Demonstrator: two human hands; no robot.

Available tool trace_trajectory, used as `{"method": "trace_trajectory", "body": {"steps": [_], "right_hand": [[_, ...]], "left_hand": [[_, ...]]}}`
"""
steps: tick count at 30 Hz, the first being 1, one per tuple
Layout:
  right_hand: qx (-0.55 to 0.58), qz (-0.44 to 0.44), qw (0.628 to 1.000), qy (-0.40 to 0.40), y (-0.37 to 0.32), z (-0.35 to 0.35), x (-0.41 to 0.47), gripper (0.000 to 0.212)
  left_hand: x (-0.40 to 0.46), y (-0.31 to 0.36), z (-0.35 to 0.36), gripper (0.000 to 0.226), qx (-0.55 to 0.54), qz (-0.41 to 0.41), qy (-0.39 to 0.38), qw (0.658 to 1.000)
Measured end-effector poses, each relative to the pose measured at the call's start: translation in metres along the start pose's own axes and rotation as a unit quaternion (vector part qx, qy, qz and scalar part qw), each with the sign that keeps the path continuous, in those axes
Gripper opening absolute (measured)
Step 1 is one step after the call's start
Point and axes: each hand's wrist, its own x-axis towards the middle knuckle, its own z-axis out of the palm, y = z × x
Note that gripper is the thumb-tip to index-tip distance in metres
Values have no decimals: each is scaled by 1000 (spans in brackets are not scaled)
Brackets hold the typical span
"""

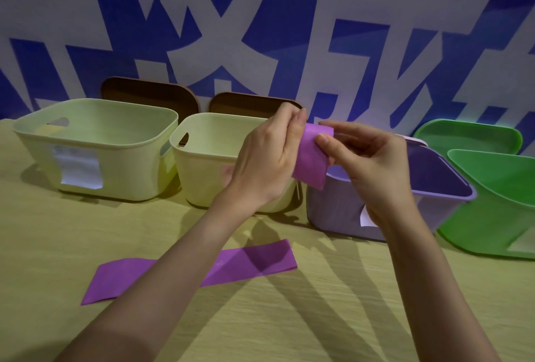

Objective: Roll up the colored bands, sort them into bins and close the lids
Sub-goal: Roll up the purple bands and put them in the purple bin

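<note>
Both hands up at the bins: left hand [269, 156] and right hand [367, 159] pinch the roll [311, 156], tail hanging. Purple bin [405, 208] sits directly below, nearer the right. Flat band [115, 277] waits on the table.

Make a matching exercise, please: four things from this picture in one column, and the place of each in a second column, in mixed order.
Things:
1. flat purple band
2. purple band being rolled
3. brown lids
4. green bin

Places:
A. leaning on the wall behind the pale yellow bins
B. lying on the table
C. far right
D. held between the left hand and right hand

Pairs: 1-B, 2-D, 3-A, 4-C
</note>
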Motion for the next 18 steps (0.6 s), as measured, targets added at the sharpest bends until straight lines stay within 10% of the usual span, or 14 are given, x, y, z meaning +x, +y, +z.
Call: {"method": "trace_trajectory", "body": {"steps": [18], "right_hand": [[-50, -81, 995, 2, 1, 9, -4, 44]], "left_hand": [[4, -2, 0, 42, -139, -160, 25, 977]]}}
